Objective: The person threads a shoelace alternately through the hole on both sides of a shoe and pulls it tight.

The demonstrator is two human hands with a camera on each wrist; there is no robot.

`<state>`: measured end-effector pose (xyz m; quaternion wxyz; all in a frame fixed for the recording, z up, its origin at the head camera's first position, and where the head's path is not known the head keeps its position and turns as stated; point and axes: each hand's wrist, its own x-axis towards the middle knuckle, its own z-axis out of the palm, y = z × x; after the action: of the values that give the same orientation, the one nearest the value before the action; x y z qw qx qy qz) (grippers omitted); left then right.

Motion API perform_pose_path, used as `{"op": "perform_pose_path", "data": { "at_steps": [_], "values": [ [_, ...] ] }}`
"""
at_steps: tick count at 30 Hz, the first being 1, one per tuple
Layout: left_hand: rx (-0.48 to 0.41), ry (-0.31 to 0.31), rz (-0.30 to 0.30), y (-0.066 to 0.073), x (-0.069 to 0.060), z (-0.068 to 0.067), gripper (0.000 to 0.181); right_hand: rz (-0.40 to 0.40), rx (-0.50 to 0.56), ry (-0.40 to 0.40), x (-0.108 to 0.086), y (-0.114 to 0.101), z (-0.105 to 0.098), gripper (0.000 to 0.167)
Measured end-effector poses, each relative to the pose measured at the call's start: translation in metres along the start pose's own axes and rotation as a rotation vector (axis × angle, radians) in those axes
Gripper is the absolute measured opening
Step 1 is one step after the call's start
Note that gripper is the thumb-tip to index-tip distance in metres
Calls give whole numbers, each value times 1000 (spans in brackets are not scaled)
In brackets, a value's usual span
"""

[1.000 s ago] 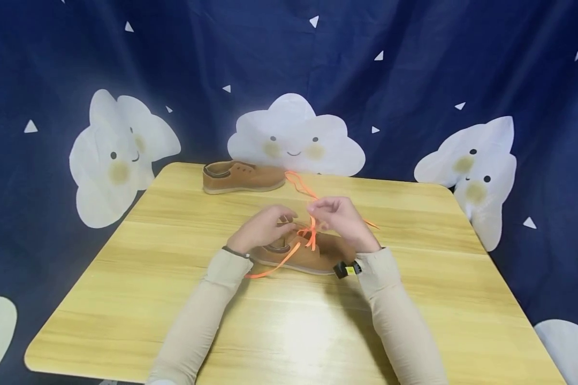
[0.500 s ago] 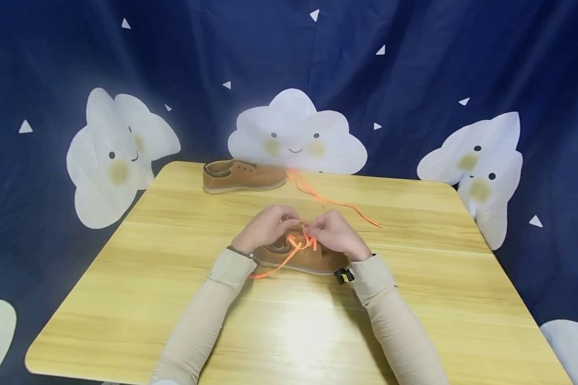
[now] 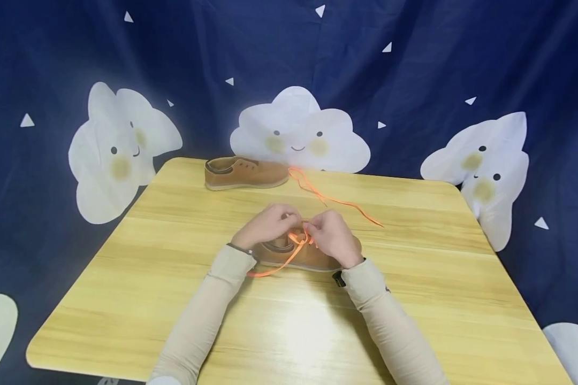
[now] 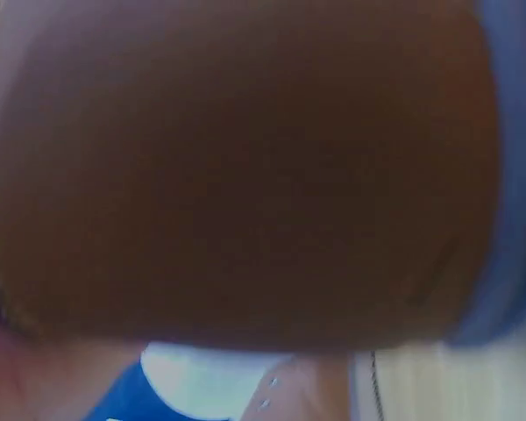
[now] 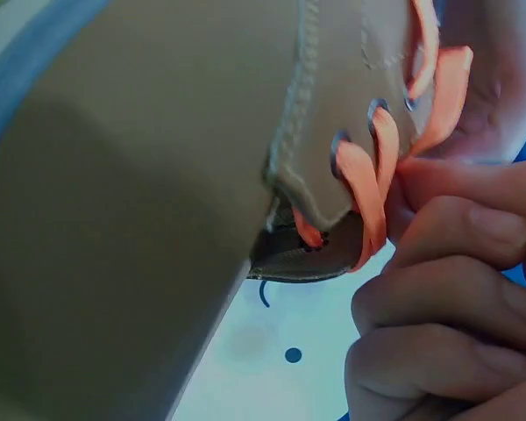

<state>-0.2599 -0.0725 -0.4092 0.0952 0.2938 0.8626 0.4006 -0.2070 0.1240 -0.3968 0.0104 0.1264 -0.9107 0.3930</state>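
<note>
A brown lace-up shoe (image 3: 313,261) stands on the table, toe to the right, an orange shoelace (image 3: 289,261) running through its eyelets. Above its opening my left hand (image 3: 270,225) pinches the lace between thumb and fingertips. Facing it across the lacing, my right hand (image 3: 336,238) also pinches the lace, and a short stretch spans both hands. In the right wrist view the lace (image 5: 361,180) passes through several eyelets, and curled fingers (image 5: 447,303) hold it; I cannot tell which hand these belong to. Shoe leather fills most of the left wrist view.
A second brown shoe (image 3: 245,174), its eyelets unlaced, stands near the back edge of the wooden table (image 3: 139,310). To its right lies a loose orange shoelace (image 3: 339,202). Behind the table hangs a dark blue curtain (image 3: 197,53) with clouds.
My right hand has come down and left from its raised place, meeting my left hand over the lacing. The left fingers have closed on the lace.
</note>
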Motion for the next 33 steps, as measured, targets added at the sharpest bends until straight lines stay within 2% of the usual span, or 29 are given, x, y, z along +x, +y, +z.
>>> {"op": "perform_pose_path", "data": {
  "at_steps": [4, 7, 13, 22, 24, 27, 29, 31, 33],
  "values": [
    [-68, 20, -69, -2, 2, 2, 36, -2, -106, 61, -1, -3, 6, 53],
    [-116, 19, -107, -1, 2, 1, 35, 4, -155, 81, -2, -5, 9, 54],
    [-148, 12, -139, 2, 2, -4, 32, 14, -195, 83, -2, -8, 12, 48],
    [-206, -68, -177, -1, 9, -9, 31, 43, -224, 86, -3, -11, 13, 46],
    [-203, -86, -165, -2, 10, -10, 31, 37, -222, 72, -2, -11, 12, 45],
    [-180, -92, -150, -2, 12, -10, 31, -10, -186, 8, -1, -9, 3, 43],
    [-158, -85, -144, -1, 13, -9, 32, -55, -151, -32, 1, -5, -8, 39],
    [-149, -73, -147, 2, 13, -9, 33, -87, -126, -65, 1, 2, -23, 28],
    [-146, -50, -156, 4, 12, -8, 32, -99, -123, -113, 1, 10, -39, 22]
  ]
}}
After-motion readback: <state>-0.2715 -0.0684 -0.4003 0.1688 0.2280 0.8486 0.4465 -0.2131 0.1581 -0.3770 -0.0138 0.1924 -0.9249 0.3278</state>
